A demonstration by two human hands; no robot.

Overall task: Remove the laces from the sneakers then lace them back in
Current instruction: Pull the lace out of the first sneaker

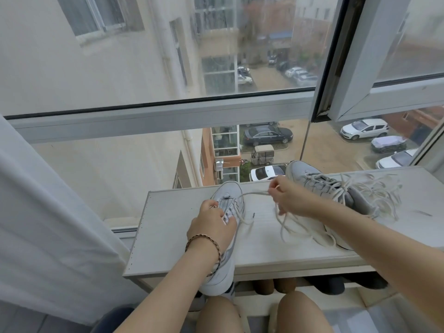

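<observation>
Here the left hand (212,223) presses flat on a smooth grey sneaker (228,200); the right hand (287,195) pinches its thin, round lace (254,193) above the pale counter (168,236).

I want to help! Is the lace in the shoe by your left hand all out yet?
Not yet. The lace crosses the near sneaker's eyelets, and the right hand is pulling one end.

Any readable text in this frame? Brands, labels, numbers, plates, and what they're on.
None readable.
Sneaker under the left hand: no logo or lettering visible on the near sneaker.
Far sneaker: no brand mark shows.
Shelf top: no lettering; one small dark mark, not text.
Parked cars outside the window: plates too small and blurred.
</observation>
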